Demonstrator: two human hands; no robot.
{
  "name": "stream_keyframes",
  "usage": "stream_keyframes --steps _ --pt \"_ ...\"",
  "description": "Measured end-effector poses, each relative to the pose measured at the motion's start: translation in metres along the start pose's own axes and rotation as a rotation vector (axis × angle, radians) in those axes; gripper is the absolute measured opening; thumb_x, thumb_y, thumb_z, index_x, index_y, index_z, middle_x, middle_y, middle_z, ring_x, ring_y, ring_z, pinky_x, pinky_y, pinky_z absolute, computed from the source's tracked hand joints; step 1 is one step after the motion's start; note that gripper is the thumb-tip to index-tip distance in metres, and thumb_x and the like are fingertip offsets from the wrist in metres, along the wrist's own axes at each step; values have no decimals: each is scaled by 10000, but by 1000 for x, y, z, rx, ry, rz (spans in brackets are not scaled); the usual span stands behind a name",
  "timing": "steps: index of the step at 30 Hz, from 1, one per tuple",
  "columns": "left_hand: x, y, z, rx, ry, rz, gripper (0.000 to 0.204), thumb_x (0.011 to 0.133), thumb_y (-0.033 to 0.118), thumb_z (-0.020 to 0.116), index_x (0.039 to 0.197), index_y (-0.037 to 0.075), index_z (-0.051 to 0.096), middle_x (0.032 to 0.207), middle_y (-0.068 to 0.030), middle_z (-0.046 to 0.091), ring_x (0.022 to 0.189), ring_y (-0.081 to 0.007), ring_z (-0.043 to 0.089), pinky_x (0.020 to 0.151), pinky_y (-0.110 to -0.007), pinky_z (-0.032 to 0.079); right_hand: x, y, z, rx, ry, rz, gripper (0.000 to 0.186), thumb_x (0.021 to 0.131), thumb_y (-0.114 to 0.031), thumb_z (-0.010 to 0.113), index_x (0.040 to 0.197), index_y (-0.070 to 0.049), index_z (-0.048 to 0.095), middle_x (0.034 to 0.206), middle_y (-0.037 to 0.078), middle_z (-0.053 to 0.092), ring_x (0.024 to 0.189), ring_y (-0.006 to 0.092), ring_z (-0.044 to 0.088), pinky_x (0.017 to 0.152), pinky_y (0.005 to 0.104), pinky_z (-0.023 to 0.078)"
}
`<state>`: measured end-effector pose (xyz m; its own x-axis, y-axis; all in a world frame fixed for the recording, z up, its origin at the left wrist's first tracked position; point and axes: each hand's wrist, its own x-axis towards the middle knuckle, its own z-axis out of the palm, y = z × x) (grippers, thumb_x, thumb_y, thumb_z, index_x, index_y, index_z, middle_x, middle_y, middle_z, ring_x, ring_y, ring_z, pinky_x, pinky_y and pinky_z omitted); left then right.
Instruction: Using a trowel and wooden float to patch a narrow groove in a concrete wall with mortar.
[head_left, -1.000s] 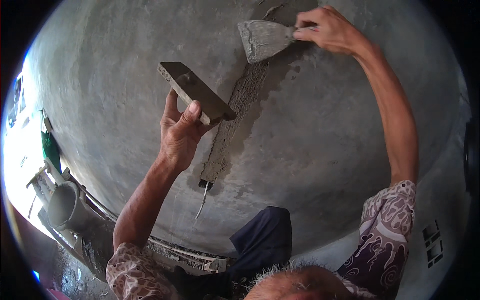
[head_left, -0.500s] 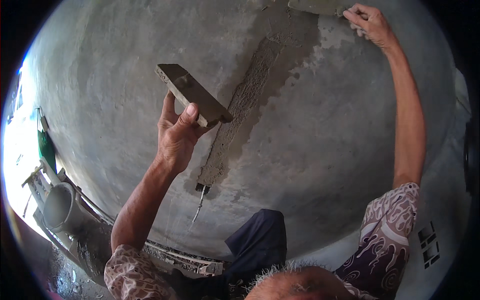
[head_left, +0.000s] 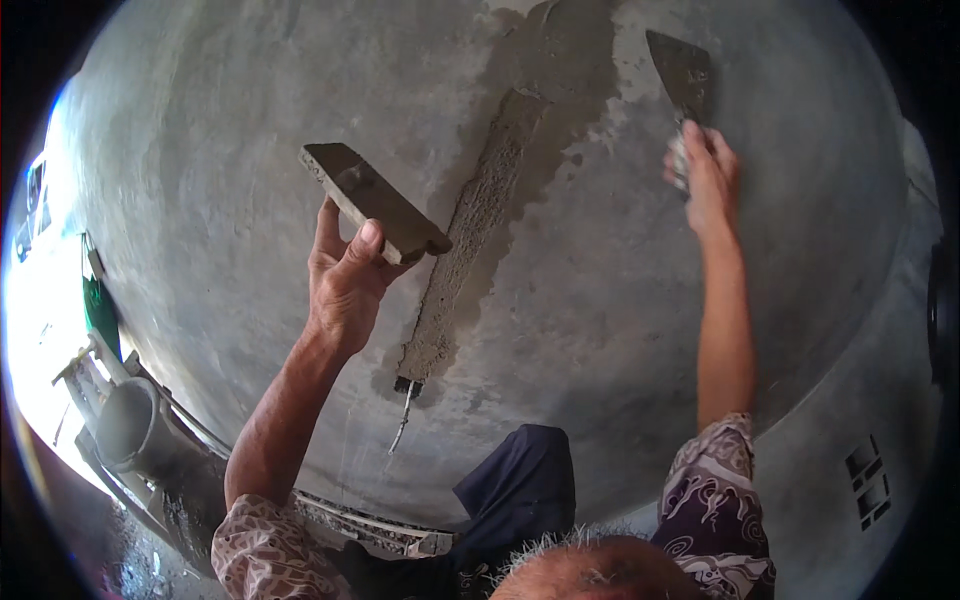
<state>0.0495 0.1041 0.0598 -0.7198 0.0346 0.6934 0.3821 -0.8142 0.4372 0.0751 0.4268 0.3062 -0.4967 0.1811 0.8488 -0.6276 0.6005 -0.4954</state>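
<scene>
Grey plastered wall [head_left: 250, 150] fills view; rough mortar strip [head_left: 470, 240] runs down its middle. Left hand [head_left: 345, 285], left of strip, grip closed around flat mortar board [head_left: 375, 200], held level, ready for loading. Right hand [head_left: 705, 175], right of strip, grip closed on trowel [head_left: 682, 75], blade against wall above.

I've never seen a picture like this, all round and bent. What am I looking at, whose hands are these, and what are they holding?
A camera worn on a person's head took it, looking out over their own arms; its wide lens bends the edges. There is no machine. The left hand holds a flat board in its grip. The right hand holds a trowel, its blade against a grey plastered wall. A rough strip of fresh mortar runs down the wall between the hands.
</scene>
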Motion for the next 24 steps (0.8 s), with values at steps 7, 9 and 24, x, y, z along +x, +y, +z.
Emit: stream_keyframes --steps 7,9,24 --pt "-4 3 14 -41 40 -15 814 903 314 731 1501 107 219 1276 -136 556 1147 -314 623 1043 -568 478 23 -66 125 467 -16 26 251 935 -154 622 752 9 571 654 104 601 524 177 594 440 324 475" --pt "-4 2 14 -45 37 -19 810 904 312 730 1498 106 220 1271 -137 558 1145 -315 625 1041 -568 482 31 -75 147 496 30 95 317 943 -154 603 652 -39 554 565 62 553 449 134 526 413 298 422" --pt "-3 7 -2 -20 55 9 790 901 336 729 1468 82 241 1266 -150 541 1156 -311 616 1007 -526 517 -107 -1 180 279 55 269 229 925 -149 601 824 43 526 681 114 607 472 189 606 369 316 469"
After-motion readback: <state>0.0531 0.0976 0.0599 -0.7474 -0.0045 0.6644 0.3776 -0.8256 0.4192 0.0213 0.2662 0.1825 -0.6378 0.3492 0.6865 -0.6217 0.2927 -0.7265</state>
